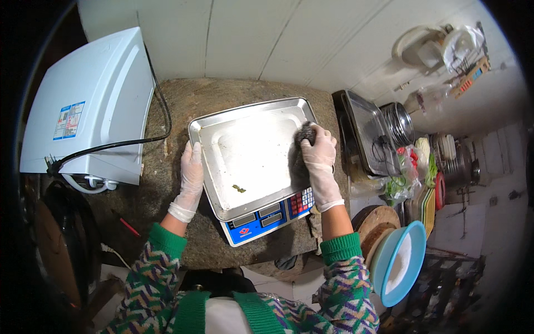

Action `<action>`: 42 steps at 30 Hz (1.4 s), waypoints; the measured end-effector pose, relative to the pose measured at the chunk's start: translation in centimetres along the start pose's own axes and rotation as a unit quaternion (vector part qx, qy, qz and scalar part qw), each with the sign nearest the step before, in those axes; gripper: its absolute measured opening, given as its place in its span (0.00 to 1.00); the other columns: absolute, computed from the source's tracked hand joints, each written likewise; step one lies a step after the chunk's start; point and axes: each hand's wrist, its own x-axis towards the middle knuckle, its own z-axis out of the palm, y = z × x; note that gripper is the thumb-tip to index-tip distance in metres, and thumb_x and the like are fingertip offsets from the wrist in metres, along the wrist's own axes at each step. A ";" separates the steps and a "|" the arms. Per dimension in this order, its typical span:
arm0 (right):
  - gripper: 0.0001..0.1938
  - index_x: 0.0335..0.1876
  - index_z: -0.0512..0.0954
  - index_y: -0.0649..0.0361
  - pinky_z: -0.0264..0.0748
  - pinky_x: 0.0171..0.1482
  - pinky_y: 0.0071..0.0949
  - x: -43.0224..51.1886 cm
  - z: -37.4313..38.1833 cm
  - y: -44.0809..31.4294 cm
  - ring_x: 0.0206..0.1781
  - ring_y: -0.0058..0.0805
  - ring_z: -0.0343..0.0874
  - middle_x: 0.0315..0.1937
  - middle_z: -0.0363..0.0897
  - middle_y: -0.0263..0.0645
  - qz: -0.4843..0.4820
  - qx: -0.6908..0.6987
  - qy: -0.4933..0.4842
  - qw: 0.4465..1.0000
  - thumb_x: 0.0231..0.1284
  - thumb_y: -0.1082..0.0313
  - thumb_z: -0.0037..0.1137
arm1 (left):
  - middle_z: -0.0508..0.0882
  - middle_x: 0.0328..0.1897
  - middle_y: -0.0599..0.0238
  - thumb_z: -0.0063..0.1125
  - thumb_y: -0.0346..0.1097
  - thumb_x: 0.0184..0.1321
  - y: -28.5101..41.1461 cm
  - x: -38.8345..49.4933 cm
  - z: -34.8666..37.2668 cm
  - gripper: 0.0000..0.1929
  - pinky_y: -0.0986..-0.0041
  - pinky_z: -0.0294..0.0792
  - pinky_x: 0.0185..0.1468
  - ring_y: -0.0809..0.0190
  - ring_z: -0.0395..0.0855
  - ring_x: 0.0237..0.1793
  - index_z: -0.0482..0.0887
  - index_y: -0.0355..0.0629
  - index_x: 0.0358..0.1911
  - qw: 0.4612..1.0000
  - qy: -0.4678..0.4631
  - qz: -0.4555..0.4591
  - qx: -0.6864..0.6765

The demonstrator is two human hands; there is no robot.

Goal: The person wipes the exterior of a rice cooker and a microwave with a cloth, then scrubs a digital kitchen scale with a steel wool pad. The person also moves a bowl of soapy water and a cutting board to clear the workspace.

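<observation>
A shallow stainless steel tray (254,158) lies on a blue and white electronic scale (258,223), whose displays and keypad show below the tray's near edge. My left hand (191,179), in a thin translucent glove, is at the tray's left rim, its fingertips by the upper part of that side. My right hand (321,156), gloved too, holds a dark metal scouring pad (306,134) against the inside of the tray near its right wall. A small green leaf scrap (238,188) and tiny specks lie on the tray's bottom.
A white appliance (87,104) with a black power cord stands on the left of the stone worktop (175,242). A red pen-like object (128,226) lies below it. At right are a metal pan (371,133), bagged vegetables (402,179), round wooden boards (375,221) and a light-blue basin (419,250).
</observation>
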 end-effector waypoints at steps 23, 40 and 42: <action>0.15 0.45 0.75 0.57 0.73 0.51 0.31 -6.3 3.4 -12.7 0.49 0.37 0.76 0.44 0.74 0.43 -0.100 0.138 -0.118 0.978 0.56 0.58 0.58 | 0.82 0.42 0.62 0.41 0.39 0.69 0.1 -0.4 0.4 0.17 0.75 0.69 0.47 0.68 0.76 0.41 0.75 0.34 0.51 0.997 0.053 -0.007 -0.053; 0.20 0.52 0.71 0.59 0.73 0.51 0.38 1.0 2.7 -6.8 0.51 0.47 0.74 0.45 0.73 0.47 -0.124 0.038 -0.069 0.989 0.55 0.61 0.60 | 0.70 0.64 0.53 0.31 0.53 0.72 1.3 -0.5 0.9 0.30 0.74 0.57 0.65 0.61 0.66 0.63 0.59 0.34 0.66 0.999 0.012 0.016 -0.042; 0.22 0.55 0.71 0.56 0.73 0.52 0.38 1.8 3.5 -8.4 0.52 0.48 0.72 0.48 0.73 0.46 -0.171 0.079 -0.099 0.977 0.55 0.62 0.59 | 0.70 0.64 0.53 0.29 0.53 0.72 1.0 -0.4 1.0 0.31 0.74 0.57 0.65 0.61 0.66 0.64 0.59 0.33 0.66 0.998 -0.002 0.024 -0.062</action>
